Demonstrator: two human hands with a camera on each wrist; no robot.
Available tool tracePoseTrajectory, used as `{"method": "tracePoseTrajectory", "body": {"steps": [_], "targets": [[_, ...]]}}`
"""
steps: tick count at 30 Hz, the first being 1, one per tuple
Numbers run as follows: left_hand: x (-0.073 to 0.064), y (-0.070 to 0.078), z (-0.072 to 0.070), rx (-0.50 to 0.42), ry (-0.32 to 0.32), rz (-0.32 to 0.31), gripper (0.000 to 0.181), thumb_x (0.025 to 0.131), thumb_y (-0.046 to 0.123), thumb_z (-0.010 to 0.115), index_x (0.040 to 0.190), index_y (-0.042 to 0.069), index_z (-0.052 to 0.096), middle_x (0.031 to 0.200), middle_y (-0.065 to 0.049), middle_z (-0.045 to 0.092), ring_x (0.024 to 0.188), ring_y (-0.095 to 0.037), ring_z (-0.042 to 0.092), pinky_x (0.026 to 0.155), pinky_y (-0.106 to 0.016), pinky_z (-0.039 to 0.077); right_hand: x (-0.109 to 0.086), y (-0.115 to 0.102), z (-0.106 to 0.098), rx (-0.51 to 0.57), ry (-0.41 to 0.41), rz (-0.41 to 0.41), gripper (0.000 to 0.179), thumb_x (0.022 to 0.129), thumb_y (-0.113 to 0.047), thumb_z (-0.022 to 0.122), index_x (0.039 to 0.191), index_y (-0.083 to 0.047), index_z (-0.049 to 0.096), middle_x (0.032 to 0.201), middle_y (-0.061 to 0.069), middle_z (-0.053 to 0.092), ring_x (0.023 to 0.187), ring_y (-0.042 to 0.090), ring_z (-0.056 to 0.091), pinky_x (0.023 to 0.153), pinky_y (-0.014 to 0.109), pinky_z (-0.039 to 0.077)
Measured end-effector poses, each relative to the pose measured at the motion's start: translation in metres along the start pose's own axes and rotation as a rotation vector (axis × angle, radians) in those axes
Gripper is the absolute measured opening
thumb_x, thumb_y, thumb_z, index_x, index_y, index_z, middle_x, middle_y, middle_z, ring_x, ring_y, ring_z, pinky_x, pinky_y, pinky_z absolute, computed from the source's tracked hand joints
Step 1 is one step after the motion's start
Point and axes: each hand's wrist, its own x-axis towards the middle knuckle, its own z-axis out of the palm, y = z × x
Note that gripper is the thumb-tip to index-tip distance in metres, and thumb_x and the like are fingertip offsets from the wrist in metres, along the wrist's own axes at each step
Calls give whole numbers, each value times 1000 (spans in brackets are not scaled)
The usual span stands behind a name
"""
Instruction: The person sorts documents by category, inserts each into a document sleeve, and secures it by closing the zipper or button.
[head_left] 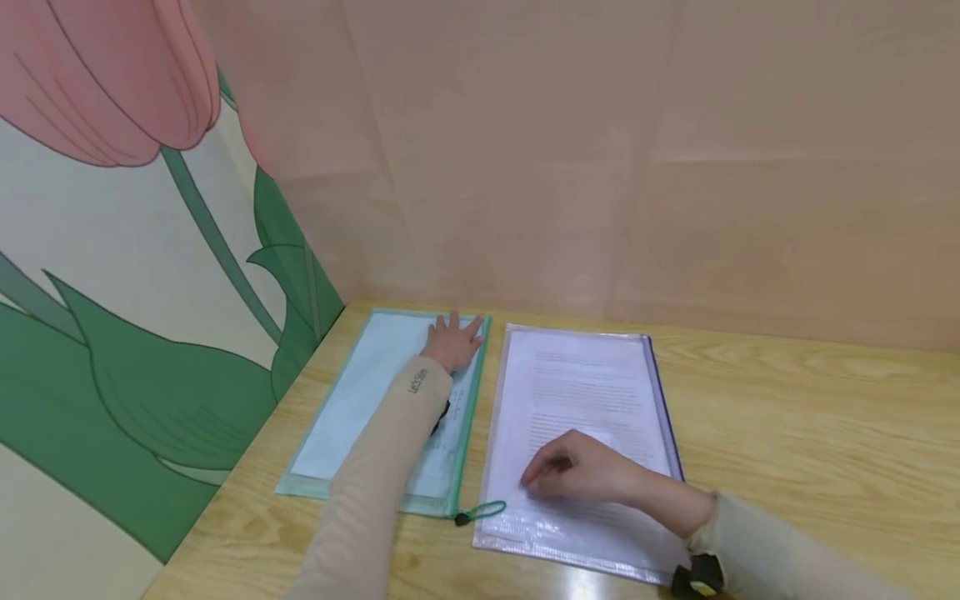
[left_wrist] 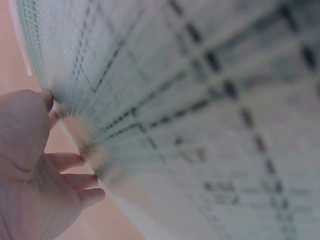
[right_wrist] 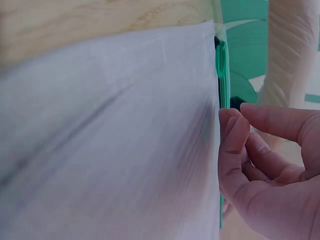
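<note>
On the left of the table lies a green-edged mesh zip folder [head_left: 347,396] with papers inside. My left hand [head_left: 452,343] rests with spread fingers on its far right corner. The left wrist view shows that hand [left_wrist: 37,170] at the edge of the folder [left_wrist: 210,125], where printed lines show through the mesh. A clear zip folder with a dark purple edge [head_left: 588,375], holding a printed sheet, lies to the right. Over its lower half is my right hand [head_left: 588,471], fingers loosely bent. In the right wrist view, nothing shows between its thumb and fingertips [right_wrist: 235,132].
Both folders lie on a wood-grain table [head_left: 810,433]. A green loop with a black bead [head_left: 480,511] sticks out from the green folder towards the other one. Behind the table hangs a pinkish-brown covering [head_left: 525,167]; a tulip-painted wall [head_left: 150,333] borders the left side.
</note>
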Motion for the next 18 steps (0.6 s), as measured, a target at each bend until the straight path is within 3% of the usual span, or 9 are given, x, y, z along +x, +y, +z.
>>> {"method": "tracePoseTrajectory", "body": {"steps": [10, 18], "targets": [[4, -4, 7, -36, 46, 26, 53, 105, 40, 27, 155, 27, 16, 158, -21, 18, 145, -42, 14, 119, -50, 14, -15, 19, -16, -42, 78, 56, 16, 84, -17, 71, 94, -5, 74, 91, 2, 73, 78, 3, 61, 71, 18, 50], [-6, -5, 9, -95, 36, 28, 54, 105, 39, 27, 155, 24, 14, 157, -20, 21, 146, -36, 17, 119, -51, 13, -27, 26, -27, -75, 130, 78, 15, 84, -15, 71, 94, -5, 74, 95, 5, 73, 82, 4, 62, 72, 18, 50]]}}
